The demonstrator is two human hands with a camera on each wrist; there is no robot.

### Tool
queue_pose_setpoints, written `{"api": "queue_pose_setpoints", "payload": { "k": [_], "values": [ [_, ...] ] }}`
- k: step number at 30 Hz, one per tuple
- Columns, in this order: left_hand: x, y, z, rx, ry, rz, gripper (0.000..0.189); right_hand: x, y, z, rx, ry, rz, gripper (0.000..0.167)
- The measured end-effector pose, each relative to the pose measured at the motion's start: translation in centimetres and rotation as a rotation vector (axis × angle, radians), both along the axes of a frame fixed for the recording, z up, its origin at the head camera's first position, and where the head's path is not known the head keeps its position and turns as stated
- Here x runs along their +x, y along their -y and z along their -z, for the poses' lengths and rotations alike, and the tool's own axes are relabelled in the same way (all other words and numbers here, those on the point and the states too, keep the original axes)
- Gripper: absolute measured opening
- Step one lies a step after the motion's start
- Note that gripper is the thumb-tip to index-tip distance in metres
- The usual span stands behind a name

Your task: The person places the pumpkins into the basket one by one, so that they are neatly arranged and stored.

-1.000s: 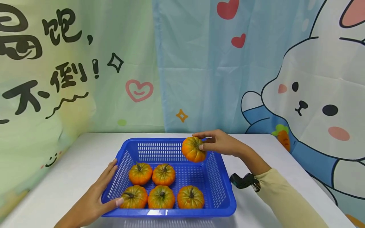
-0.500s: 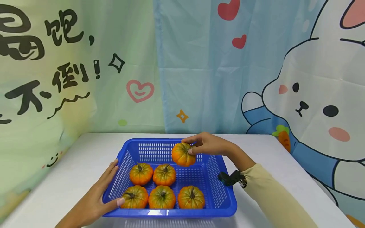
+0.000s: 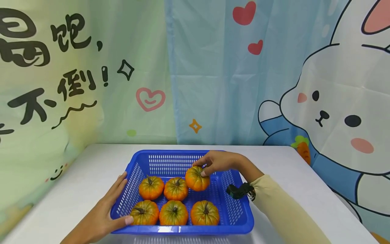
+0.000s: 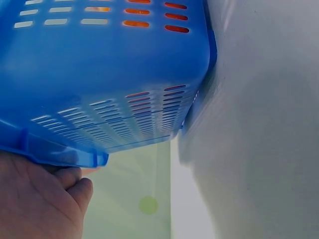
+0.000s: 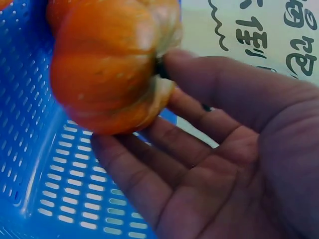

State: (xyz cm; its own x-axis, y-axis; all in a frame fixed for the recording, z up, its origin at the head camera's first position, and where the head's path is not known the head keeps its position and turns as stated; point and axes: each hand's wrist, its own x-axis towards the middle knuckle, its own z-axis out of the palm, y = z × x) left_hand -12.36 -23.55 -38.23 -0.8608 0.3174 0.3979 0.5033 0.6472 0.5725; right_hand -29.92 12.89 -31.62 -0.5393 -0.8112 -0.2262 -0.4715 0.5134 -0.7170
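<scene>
A small orange pumpkin hangs tilted in my right hand, low over the back of the blue plastic basket. The right wrist view shows the thumb at the stem of the pumpkin and the fingers around its underside. Inside the basket sit several similar pumpkins, among them a back-row pumpkin just left of the held one and a front-right pumpkin. My left hand holds the basket's left rim, its thumb over the front left corner. In the left wrist view, its fingers bend at the rim.
The basket stands on a white table. A printed curtain with hearts and a cartoon rabbit hangs behind the table. A black strap device on the right wrist overlaps the basket's right wall.
My right hand has carried the pumpkin leftward and then lowered it toward the basket floor beside the back-row pumpkins. My left hand has stayed on the basket rim.
</scene>
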Motion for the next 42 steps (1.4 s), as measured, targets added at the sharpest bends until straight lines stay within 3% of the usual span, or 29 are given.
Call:
{"api": "queue_pose_setpoints", "payload": {
  "k": [8,14,24,31,42],
  "values": [
    [-0.2,0.0,-0.1,-0.007,0.016,0.009,0.104,-0.4,-0.2,0.5,0.069,-0.017,0.053,0.046],
    [0.0,0.0,0.1,0.004,0.015,0.006,0.103,-0.6,0.3,1.2,0.136,-0.036,0.003,0.044],
    [-0.1,0.0,0.1,0.006,0.016,0.002,0.101,-0.2,0.9,1.6,0.16,0.032,-0.018,0.052],
    [0.0,-0.2,-0.2,0.0,0.056,-0.004,0.101,-0.1,0.9,1.6,0.178,0.056,-0.022,0.055],
    [0.1,-0.2,-0.3,0.001,0.05,-0.007,0.1,0.1,0.5,1.1,0.133,-0.02,0.028,0.057]
  ]
}}
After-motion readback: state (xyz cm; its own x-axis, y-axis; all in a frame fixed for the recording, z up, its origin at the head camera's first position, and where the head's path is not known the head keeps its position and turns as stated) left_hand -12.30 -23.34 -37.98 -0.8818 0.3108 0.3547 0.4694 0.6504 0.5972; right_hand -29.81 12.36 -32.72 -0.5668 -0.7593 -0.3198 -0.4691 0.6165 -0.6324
